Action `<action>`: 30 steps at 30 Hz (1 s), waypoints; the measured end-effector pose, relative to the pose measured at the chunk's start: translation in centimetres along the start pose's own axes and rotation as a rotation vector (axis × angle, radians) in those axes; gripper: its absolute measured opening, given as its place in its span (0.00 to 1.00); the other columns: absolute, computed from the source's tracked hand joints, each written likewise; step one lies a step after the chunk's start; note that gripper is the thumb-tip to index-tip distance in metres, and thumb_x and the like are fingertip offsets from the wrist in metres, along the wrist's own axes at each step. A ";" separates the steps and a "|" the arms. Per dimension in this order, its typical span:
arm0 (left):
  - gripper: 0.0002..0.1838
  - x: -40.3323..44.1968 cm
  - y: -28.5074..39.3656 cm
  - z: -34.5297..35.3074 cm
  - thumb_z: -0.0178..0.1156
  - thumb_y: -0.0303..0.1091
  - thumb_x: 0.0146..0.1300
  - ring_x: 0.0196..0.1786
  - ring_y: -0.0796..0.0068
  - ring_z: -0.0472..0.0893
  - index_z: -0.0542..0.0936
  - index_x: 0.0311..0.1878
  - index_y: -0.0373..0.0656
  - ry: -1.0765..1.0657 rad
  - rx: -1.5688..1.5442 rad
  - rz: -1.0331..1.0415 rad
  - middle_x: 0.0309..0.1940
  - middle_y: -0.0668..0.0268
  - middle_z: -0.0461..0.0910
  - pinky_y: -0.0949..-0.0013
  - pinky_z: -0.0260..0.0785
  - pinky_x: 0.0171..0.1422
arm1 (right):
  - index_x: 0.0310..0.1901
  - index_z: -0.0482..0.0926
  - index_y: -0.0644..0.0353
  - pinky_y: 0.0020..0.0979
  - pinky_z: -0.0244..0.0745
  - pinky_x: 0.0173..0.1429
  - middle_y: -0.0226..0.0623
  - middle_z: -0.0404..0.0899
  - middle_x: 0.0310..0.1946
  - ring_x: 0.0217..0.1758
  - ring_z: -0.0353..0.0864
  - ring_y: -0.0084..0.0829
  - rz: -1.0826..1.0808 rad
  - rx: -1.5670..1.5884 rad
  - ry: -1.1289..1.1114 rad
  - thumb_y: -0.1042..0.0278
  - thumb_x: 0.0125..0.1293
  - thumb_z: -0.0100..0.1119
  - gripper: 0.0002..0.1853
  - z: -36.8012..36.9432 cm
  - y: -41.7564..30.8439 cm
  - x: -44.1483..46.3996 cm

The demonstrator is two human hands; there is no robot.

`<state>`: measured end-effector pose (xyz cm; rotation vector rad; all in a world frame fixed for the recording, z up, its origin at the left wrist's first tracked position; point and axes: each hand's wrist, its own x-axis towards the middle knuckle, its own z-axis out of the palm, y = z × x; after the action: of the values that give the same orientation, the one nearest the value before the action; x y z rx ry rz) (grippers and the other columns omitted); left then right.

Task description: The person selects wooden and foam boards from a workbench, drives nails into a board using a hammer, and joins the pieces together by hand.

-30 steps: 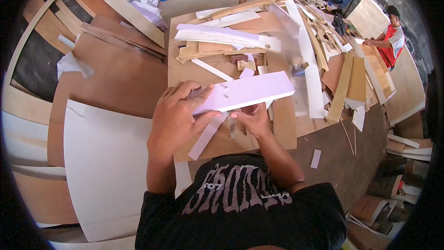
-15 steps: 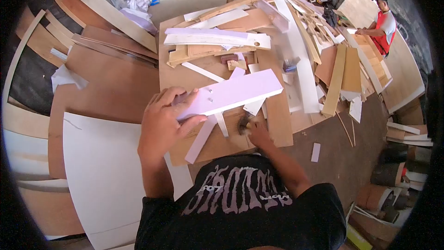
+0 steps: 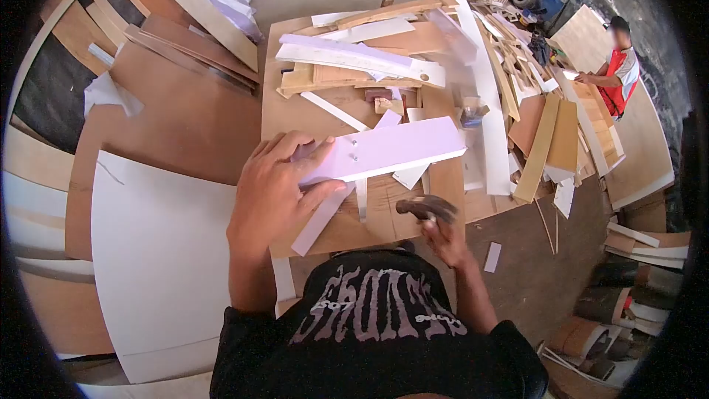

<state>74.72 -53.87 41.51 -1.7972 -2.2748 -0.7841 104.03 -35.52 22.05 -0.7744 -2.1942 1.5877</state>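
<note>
My left hand (image 3: 269, 192) grips the near end of a pale lilac board (image 3: 402, 146) with white edges, thumb below and fingers on top. Two small metal fasteners (image 3: 354, 150) stick up from its face close to my fingertips. My right hand (image 3: 444, 242) is closed round a hammer (image 3: 427, 208), whose dark head is raised in front of my shirt, apart from the board. Most of the handle is hidden in my fist. Under the held board, a narrow lilac strip (image 3: 319, 223) lies slanting on the wooden worktable (image 3: 391, 230).
Planks (image 3: 354, 55) are piled across the table's far side, near a small wooden block (image 3: 388, 106). A long white board (image 3: 484, 103) runs along the right. Large panels (image 3: 162, 266) stand at left. A co-worker (image 3: 619, 70) in red and white is at far right.
My right hand has lifted the hammer and shifted right, away from the tabletop. The lilac board stays in my left hand, and the view has moved slightly.
</note>
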 end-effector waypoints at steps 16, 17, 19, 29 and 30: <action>0.29 -0.8 0.4 -1.2 0.73 0.51 0.56 0.51 0.62 0.80 0.87 0.58 0.45 0.023 0.031 0.081 0.45 0.63 0.80 0.58 0.73 0.59 | 0.46 0.77 0.70 0.58 0.72 0.45 0.59 0.80 0.30 0.37 0.80 0.62 -0.514 -0.810 -0.194 0.53 0.81 0.51 0.21 -3.1 -30.8 6.1; 0.29 -1.1 0.4 -1.1 0.72 0.50 0.56 0.51 0.62 0.80 0.87 0.58 0.44 0.033 0.023 0.085 0.45 0.63 0.80 0.58 0.73 0.59 | 0.46 0.77 0.70 0.58 0.72 0.45 0.59 0.80 0.30 0.37 0.80 0.62 -0.514 -0.818 -0.207 0.53 0.81 0.51 0.21 -2.9 -30.1 6.3; 0.29 -0.9 0.4 -1.2 0.73 0.50 0.56 0.51 0.62 0.80 0.87 0.58 0.44 0.017 0.010 0.078 0.45 0.63 0.80 0.58 0.73 0.59 | 0.43 0.78 0.69 0.57 0.73 0.45 0.59 0.81 0.30 0.39 0.81 0.62 -0.661 -0.798 -0.131 0.54 0.80 0.52 0.21 -2.2 -28.7 6.6; 0.31 -0.6 0.0 -0.6 0.75 0.52 0.53 0.53 0.55 0.82 0.87 0.57 0.43 -0.001 -0.020 0.125 0.49 0.59 0.81 0.54 0.75 0.58 | 0.41 0.77 0.69 0.60 0.75 0.41 0.60 0.80 0.25 0.33 0.83 0.65 -0.435 -0.943 -0.261 0.53 0.80 0.53 0.21 -2.4 -27.4 6.7; 0.31 -0.5 0.0 -0.6 0.75 0.52 0.53 0.53 0.55 0.82 0.87 0.57 0.43 0.000 -0.016 0.135 0.49 0.59 0.81 0.54 0.75 0.58 | 0.42 0.77 0.69 0.61 0.75 0.41 0.59 0.80 0.25 0.33 0.82 0.66 -0.400 -0.929 -0.258 0.53 0.80 0.53 0.22 -2.5 -28.2 6.7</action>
<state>74.73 -54.57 41.84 -1.9331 -2.1261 -0.7812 93.35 -36.25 49.11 -0.2819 -3.0341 0.4426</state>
